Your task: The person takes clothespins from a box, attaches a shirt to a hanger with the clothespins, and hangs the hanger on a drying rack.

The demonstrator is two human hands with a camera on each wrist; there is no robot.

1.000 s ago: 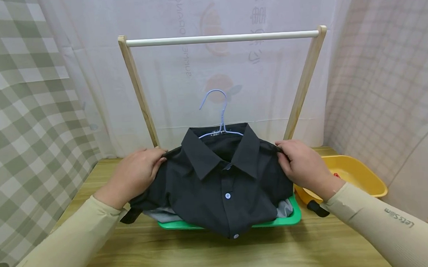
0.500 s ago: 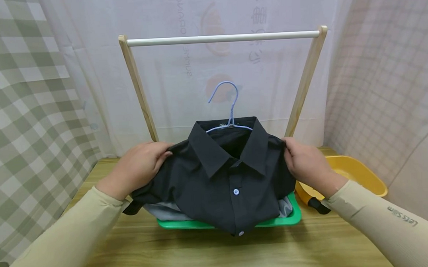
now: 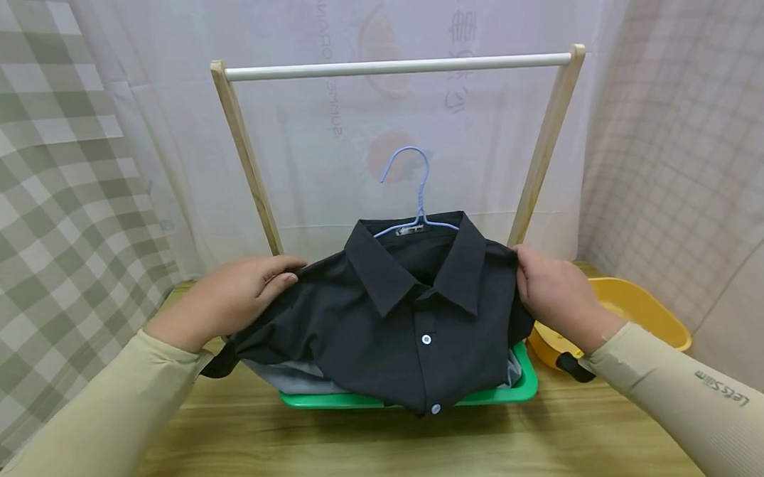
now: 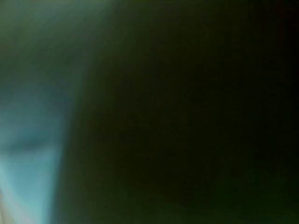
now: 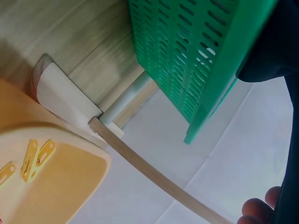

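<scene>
A black button-up shirt (image 3: 373, 338) with a collar is on a thin blue wire hanger (image 3: 422, 194), whose hook rises out of the neck. The hanger's arms disappear inside the shirt. At the shoulder on the left, my left hand (image 3: 231, 291) pinches the fabric between thumb and fingers. My right hand (image 3: 560, 295) grips the other shoulder, and its fingertips (image 5: 254, 211) show beside the dark cloth in the right wrist view. The shirt front drapes over a green slotted basket (image 3: 526, 385) holding grey cloth (image 3: 285, 374). Dark fabric blocks most of the left wrist view.
Behind the basket stands a rack with wooden legs (image 3: 547, 146) and a white crossbar (image 3: 396, 67). To the right sits a yellow tub (image 3: 648, 316) with several small yellow pieces (image 5: 30, 161) inside. Curtains hang around the wooden tabletop (image 3: 366, 460).
The shirt and hanger have shifted right, first rising then dipping slightly. My right hand has moved slightly right, and my left hand has lately drawn left, stretching the shoulder.
</scene>
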